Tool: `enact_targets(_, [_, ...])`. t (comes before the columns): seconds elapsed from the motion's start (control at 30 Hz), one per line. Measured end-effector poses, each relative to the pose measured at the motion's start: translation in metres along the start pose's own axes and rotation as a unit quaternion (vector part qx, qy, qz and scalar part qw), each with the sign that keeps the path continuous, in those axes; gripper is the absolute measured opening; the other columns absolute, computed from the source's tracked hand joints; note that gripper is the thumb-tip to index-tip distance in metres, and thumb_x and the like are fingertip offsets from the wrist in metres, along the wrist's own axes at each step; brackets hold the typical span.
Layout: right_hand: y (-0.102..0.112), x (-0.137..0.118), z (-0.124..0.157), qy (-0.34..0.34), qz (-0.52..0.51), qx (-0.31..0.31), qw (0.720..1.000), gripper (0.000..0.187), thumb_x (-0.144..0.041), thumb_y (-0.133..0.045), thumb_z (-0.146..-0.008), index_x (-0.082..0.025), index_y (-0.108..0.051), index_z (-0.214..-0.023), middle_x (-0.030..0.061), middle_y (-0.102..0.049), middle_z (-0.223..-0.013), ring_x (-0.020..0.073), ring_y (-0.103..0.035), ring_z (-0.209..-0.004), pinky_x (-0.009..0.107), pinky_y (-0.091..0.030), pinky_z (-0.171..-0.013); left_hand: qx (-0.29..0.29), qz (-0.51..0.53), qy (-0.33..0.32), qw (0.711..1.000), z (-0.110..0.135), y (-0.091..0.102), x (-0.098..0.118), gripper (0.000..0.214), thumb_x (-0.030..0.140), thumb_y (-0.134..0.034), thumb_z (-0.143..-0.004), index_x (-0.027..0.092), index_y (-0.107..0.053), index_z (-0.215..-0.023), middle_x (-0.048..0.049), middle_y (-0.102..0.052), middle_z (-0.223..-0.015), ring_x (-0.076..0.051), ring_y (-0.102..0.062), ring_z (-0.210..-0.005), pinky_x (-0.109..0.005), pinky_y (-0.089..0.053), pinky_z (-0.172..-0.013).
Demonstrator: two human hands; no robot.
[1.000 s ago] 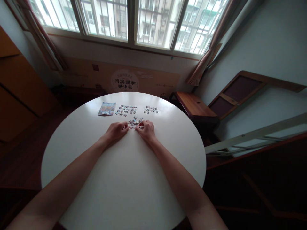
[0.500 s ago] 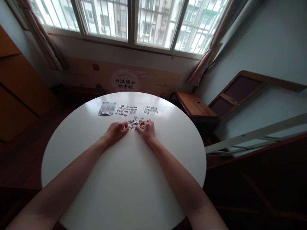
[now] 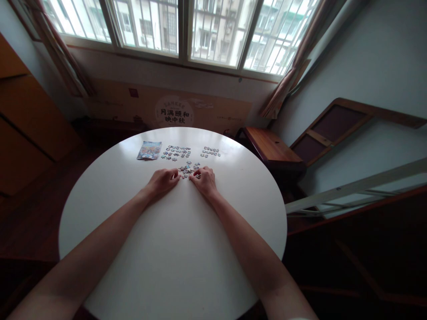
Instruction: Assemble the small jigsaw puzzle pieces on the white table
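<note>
Loose jigsaw pieces [image 3: 188, 170] lie in a small heap on the white round table [image 3: 173, 249]. Curled at the heap's left side is my left hand [image 3: 164, 180], thumb and fingers closed; whether a piece is between them is too small to make out. My right hand [image 3: 204, 180] rests at the right side, its thumb and forefinger pinched low at the near edge on what looks like a jigsaw piece, mostly covered by the fingers. Beyond the heap, more pieces [image 3: 176, 152] are spread in rows, with a smaller group [image 3: 210, 152] to their right.
A colourful picture sheet [image 3: 149, 150] lies left of the rows. Behind the table are a printed cardboard panel [image 3: 207, 104] and barred windows. A wooden bench [image 3: 271, 144] stands at the back right, near a folded wooden frame [image 3: 333, 122] against the wall.
The right hand's fingertips have shifted very slightly at the heap's near edge. The left hand and the rows of pieces look the same.
</note>
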State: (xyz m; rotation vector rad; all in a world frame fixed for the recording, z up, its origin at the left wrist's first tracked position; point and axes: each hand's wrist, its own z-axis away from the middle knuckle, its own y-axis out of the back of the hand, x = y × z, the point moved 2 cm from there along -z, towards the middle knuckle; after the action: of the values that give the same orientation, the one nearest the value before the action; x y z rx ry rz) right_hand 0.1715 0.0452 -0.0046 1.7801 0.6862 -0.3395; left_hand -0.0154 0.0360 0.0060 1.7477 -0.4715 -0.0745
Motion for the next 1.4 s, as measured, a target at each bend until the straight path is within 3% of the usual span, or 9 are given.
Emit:
enact_targets(0.3, [-0.001, 0.000, 0.001, -0.001, 0.012, 0.008, 1.000, 0.024, -0.041, -0.063, -0.078, -0.020, -0.065, -0.090, 0.0070, -0.057, -0.093, 0.0221, -0.047, -0.093, 0.034, -0.037, -0.085, 0.009, -0.005, -0.008, 1.000, 0.000, -0.001, -0.001, 0.037, 0.047, -0.038, -0.087, 0.022, -0.064, -0.078, -0.0041, -0.065, -0.067, -0.017, -0.058, -0.061, -0.025, -0.031, -0.056])
enact_targets(0.8, [-0.001, 0.000, 0.000, 0.019, -0.001, -0.013, 1.000, 0.018, -0.039, -0.065, -0.078, -0.023, -0.067, -0.085, 0.0055, -0.060, -0.093, 0.0221, -0.049, -0.095, 0.035, -0.037, -0.083, 0.013, 0.006, -0.004, 1.000, 0.001, 0.001, 0.001, 0.035, 0.045, -0.041, -0.086, 0.021, -0.066, -0.079, -0.0039, -0.065, -0.066, -0.017, -0.057, -0.059, -0.025, -0.031, -0.055])
enact_targets(0.97, [0.001, 0.001, 0.000, 0.043, -0.062, 0.014, 0.997, 0.013, -0.032, -0.067, -0.077, -0.023, -0.066, -0.086, 0.0026, -0.063, -0.091, 0.0185, -0.053, -0.092, 0.033, -0.038, -0.085, 0.026, 0.045, -0.020, 0.998, 0.002, 0.001, -0.001, 0.035, 0.045, -0.041, -0.087, 0.021, -0.066, -0.082, -0.0016, -0.061, -0.063, -0.014, -0.052, -0.055, -0.024, -0.030, -0.055])
enact_targets(1.17, [0.002, -0.004, 0.001, 0.111, -0.187, 0.025, 0.976, 0.011, -0.028, -0.063, -0.080, -0.019, -0.066, -0.086, 0.0028, -0.065, -0.085, 0.0140, -0.058, -0.079, 0.028, -0.045, -0.078, 0.063, 0.132, -0.042, 0.988, 0.003, 0.000, 0.006, 0.033, 0.039, -0.046, -0.086, 0.019, -0.066, -0.102, 0.0025, -0.054, -0.057, -0.011, -0.048, -0.053, -0.022, -0.033, -0.057])
enact_targets(1.4, [-0.003, -0.011, 0.002, 0.091, -0.299, 0.017, 0.950, 0.016, -0.031, -0.061, -0.080, -0.019, -0.066, -0.089, 0.0037, -0.067, -0.087, 0.0128, -0.060, -0.072, 0.026, -0.049, -0.067, 0.073, 0.179, -0.033, 0.981, 0.004, -0.005, 0.014, 0.032, 0.038, -0.049, -0.085, 0.017, -0.067, -0.104, 0.0041, -0.050, -0.054, -0.009, -0.045, -0.050, -0.021, -0.032, -0.054])
